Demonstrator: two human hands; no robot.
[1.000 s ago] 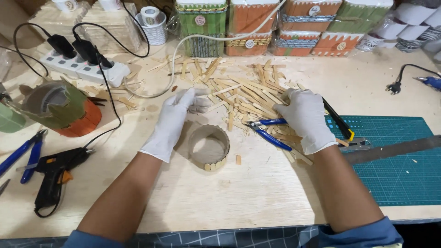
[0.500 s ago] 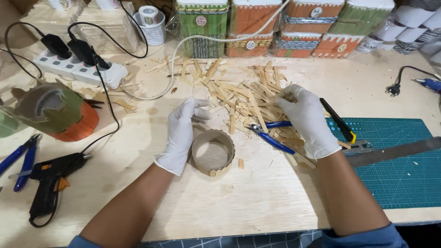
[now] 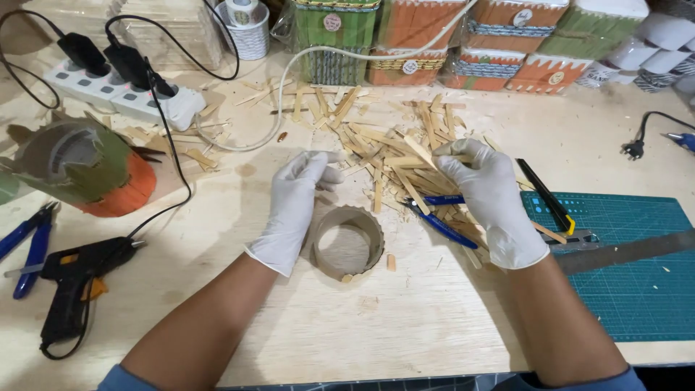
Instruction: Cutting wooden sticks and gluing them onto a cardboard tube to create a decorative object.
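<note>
Both my hands wear white gloves. My left hand (image 3: 293,206) lies along the left side of a short cardboard ring (image 3: 346,269), which stands on the wooden table (image 3: 405,326). Its fingers are curled together at the edge of a pile of flat wooden sticks (image 3: 376,145); whether they hold a stick is hidden. My right hand (image 3: 492,199) rests on the pile's right side, with its fingertips pinching a stick at the top. Blue-handled pliers (image 3: 441,226) lie partly under this hand.
A black and yellow utility knife (image 3: 546,195), a metal ruler (image 3: 630,250) and a green cutting mat (image 3: 637,289) lie at the right. At the left are a black glue gun (image 3: 76,286), blue pliers (image 3: 29,242), a green and orange holder (image 3: 87,170) and a power strip (image 3: 123,101). Decorated stick boxes (image 3: 434,36) line the back.
My left hand has slid from the pile's left part to the ring's left side and curled its fingers. My right hand's fingers have closed on a stick.
</note>
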